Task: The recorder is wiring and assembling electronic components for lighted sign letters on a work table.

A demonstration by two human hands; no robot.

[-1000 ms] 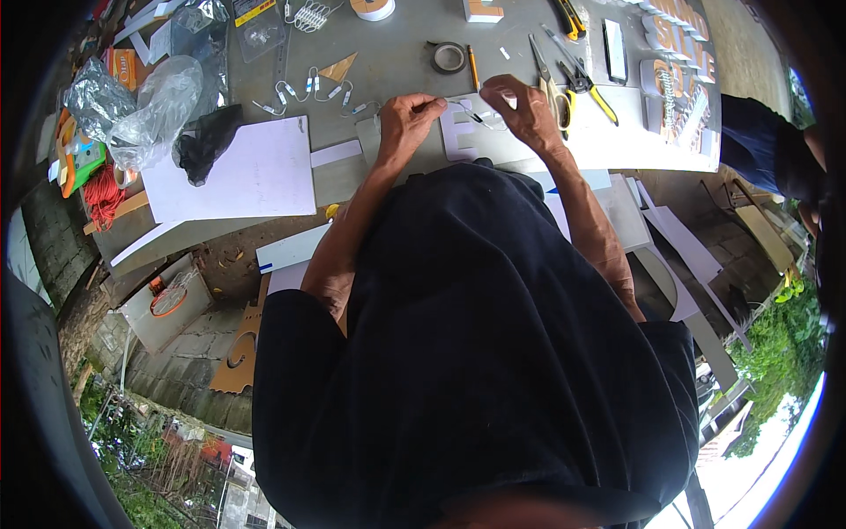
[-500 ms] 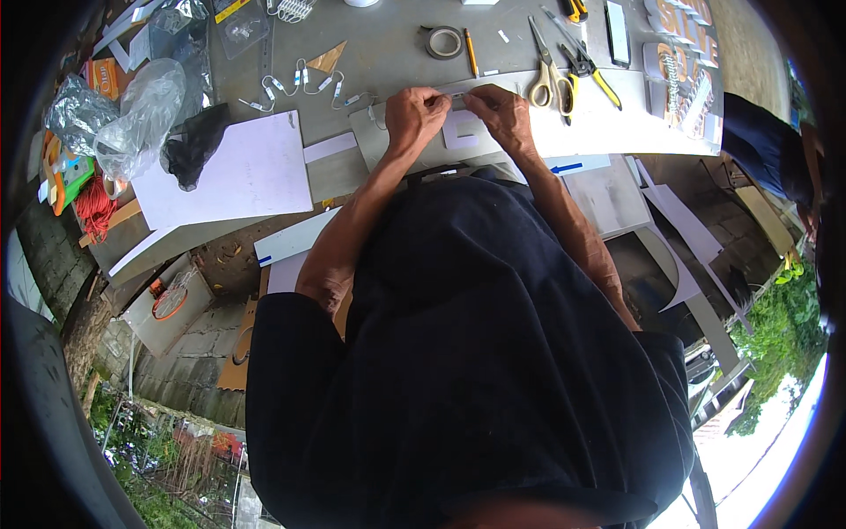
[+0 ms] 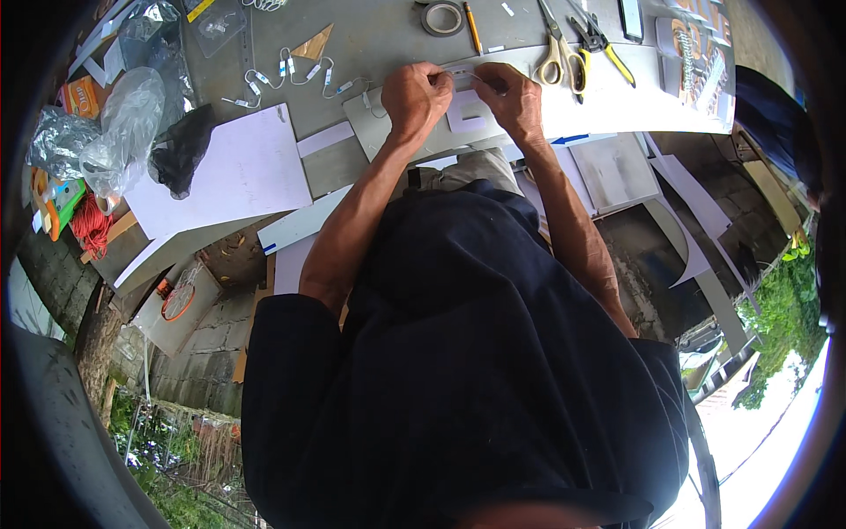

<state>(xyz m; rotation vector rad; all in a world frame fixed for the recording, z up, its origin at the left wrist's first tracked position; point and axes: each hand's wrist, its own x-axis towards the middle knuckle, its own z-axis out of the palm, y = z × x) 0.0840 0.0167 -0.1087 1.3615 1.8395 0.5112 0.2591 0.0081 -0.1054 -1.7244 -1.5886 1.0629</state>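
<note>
My left hand (image 3: 416, 99) and my right hand (image 3: 512, 100) face each other over the table, each with thumb and finger pinched together. A thin pale wire runs between them, with a small white LED module (image 3: 460, 74) on it. Just below lies a flat white cut-out piece (image 3: 460, 124) on a grey panel (image 3: 368, 125). Left of my left hand, a chain of white LED modules (image 3: 291, 69) zigzags over the table. My fingertips partly hide the wire's ends.
Scissors (image 3: 553, 63), wire strippers (image 3: 597, 44), a pencil (image 3: 473, 28) and a tape roll (image 3: 441, 18) lie beyond my hands. A large white sheet (image 3: 225, 172), plastic bags (image 3: 132, 123) and red cord (image 3: 91, 227) are at left. A phone (image 3: 631, 19) lies far right.
The view has shifted slightly, so the table appears higher. Both hands stay pinched at the same spot, a little farther apart, and the module and wire between them show more clearly.
</note>
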